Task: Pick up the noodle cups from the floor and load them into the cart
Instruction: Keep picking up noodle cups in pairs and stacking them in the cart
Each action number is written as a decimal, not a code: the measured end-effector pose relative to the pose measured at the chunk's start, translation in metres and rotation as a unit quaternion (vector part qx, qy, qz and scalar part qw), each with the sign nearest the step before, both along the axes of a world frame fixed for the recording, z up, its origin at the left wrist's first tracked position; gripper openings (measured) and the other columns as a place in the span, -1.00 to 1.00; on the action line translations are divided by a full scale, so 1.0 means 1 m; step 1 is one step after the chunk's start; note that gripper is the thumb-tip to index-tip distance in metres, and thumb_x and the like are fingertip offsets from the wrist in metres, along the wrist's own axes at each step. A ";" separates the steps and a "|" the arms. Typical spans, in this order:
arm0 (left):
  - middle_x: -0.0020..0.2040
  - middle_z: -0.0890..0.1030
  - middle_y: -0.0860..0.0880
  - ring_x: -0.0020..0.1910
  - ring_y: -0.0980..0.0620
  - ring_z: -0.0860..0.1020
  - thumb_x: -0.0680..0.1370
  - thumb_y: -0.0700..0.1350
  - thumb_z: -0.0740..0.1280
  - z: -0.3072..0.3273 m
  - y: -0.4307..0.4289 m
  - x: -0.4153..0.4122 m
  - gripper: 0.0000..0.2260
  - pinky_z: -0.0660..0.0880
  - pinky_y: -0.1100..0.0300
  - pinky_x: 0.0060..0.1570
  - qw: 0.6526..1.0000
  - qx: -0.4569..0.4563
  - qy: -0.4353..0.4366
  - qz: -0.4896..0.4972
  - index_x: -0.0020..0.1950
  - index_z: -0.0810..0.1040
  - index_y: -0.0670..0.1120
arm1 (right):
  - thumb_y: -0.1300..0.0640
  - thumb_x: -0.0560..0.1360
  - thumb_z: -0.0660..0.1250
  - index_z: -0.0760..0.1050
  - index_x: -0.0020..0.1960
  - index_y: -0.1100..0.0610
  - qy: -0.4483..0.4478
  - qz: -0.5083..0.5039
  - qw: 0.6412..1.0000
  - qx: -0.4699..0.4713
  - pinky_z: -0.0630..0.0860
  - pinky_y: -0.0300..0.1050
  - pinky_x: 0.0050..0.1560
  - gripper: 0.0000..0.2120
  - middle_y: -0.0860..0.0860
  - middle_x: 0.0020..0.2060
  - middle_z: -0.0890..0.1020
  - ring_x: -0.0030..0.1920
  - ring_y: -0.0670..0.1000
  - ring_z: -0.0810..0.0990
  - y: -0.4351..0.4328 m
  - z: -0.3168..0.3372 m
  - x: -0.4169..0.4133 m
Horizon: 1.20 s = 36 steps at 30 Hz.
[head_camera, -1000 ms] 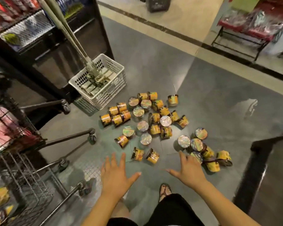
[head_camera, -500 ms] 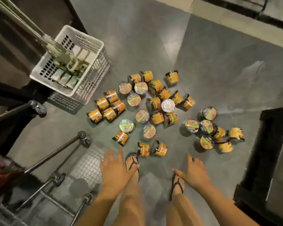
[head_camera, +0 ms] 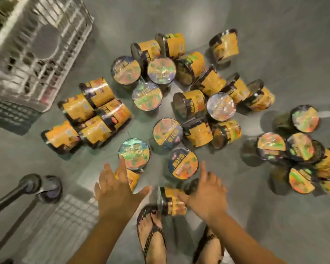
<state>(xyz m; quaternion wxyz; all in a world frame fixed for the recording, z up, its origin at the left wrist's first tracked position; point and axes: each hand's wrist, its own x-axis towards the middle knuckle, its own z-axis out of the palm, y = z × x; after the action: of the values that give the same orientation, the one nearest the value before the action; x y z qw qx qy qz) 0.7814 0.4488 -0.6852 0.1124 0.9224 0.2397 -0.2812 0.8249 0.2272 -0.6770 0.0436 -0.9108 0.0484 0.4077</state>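
Yellow noodle cups (head_camera: 168, 132) litter the floor (head_camera: 274, 225); our left hand (head_camera: 114, 195) hovers spread, right hand (head_camera: 208, 197), fingers apart, apparently touches a toppled cup (head_camera: 171, 202).

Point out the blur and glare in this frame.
Head view: motion blur smears the crate at top left; glare whitens one cup lid mid-pile; the left hand and right hand look soft-edged.

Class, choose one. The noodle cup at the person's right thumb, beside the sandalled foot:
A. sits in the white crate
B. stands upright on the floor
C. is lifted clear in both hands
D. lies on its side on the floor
D: the noodle cup at the right hand shows its yellow wall upward and its dark rim sideways, down on the floor.
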 end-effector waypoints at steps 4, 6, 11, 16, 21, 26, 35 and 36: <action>0.54 0.04 -0.29 0.49 -0.29 0.14 0.19 0.58 0.25 -0.075 0.008 0.023 0.14 0.22 -0.21 0.37 0.999 0.013 -0.014 0.027 0.58 -0.10 0.07 | -0.63 0.10 0.23 -0.43 0.51 0.00 -0.049 -0.075 0.996 -0.017 0.27 0.13 0.31 0.34 0.12 0.41 0.20 0.41 0.16 0.20 0.015 -0.082 0.002; 0.56 -0.04 -0.25 0.51 -0.25 0.06 0.22 0.51 0.33 -0.101 0.009 0.031 0.14 0.16 -0.18 0.41 0.999 0.009 -0.024 0.045 0.56 -0.22 0.10 | -0.62 0.07 0.27 -0.52 0.46 -0.06 -0.073 -0.096 0.993 -0.004 0.31 0.20 0.29 0.37 0.14 0.41 0.15 0.41 0.18 0.19 0.017 -0.111 0.001; 0.48 0.10 -0.21 0.40 -0.27 0.28 0.20 0.44 0.43 -0.144 0.006 0.037 0.18 0.35 -0.16 0.29 0.995 -0.016 -0.069 0.071 0.54 -0.26 0.14 | -0.57 0.11 0.31 -0.45 0.49 -0.12 -0.135 -0.084 0.987 0.038 0.40 0.15 0.17 0.30 0.13 0.22 0.25 0.24 0.18 0.30 0.012 -0.147 0.001; 0.28 0.26 -0.19 0.17 -0.25 0.44 0.20 0.38 0.46 -0.122 0.007 0.040 0.19 0.49 -0.11 0.12 0.993 -0.034 -0.082 0.079 0.52 -0.33 0.16 | -0.37 0.11 0.46 -0.16 0.57 -0.12 -0.180 -0.137 0.965 0.133 0.39 0.04 0.13 0.23 0.05 0.07 0.26 0.15 0.12 0.29 0.009 -0.133 -0.004; 0.27 0.29 -0.20 0.18 -0.23 0.43 0.19 0.43 0.44 -0.044 0.012 0.053 0.22 0.50 -0.08 0.08 0.994 -0.030 -0.077 0.068 0.53 -0.34 0.15 | -0.43 0.09 0.39 -0.12 0.58 -0.07 -0.180 -0.128 0.961 0.167 0.40 0.01 0.12 0.23 -0.01 0.00 0.21 0.12 0.13 0.31 0.013 -0.061 0.015; 0.33 0.22 -0.17 0.25 -0.23 0.41 0.20 0.46 0.40 0.065 0.019 0.074 0.21 0.49 0.00 0.10 0.994 -0.049 -0.065 0.066 0.51 -0.39 0.15 | -0.47 0.06 0.30 -0.06 0.58 -0.05 -0.183 -0.099 0.959 0.193 0.36 0.02 0.22 0.22 0.04 0.08 0.26 0.19 0.16 0.31 0.017 0.039 0.056; 0.37 0.06 -0.08 0.37 -0.11 0.33 0.14 0.62 0.21 0.314 0.035 0.072 0.20 0.46 0.13 0.16 0.995 -0.053 -0.087 0.025 0.36 -0.58 0.16 | -0.53 0.03 0.26 -0.11 0.57 -0.10 -0.169 -0.067 0.959 0.216 0.28 0.00 0.28 0.24 0.10 0.22 0.26 0.32 0.14 0.19 0.032 0.269 0.083; 0.35 0.09 -0.08 0.35 -0.11 0.33 0.13 0.63 0.18 0.339 0.037 0.066 0.21 0.46 0.13 0.16 0.994 -0.047 -0.097 0.024 0.40 -0.55 0.14 | -0.53 0.04 0.28 -0.12 0.57 -0.12 -0.168 -0.065 0.959 0.217 0.29 0.01 0.28 0.24 0.07 0.20 0.24 0.31 0.15 0.20 0.033 0.294 0.081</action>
<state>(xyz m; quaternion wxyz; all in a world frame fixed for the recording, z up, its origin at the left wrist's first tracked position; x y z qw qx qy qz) 0.8476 0.4853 -0.3460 0.1850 0.9332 0.2360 -0.1982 0.9059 0.2604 -0.3832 0.2743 -0.9297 0.0095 0.2455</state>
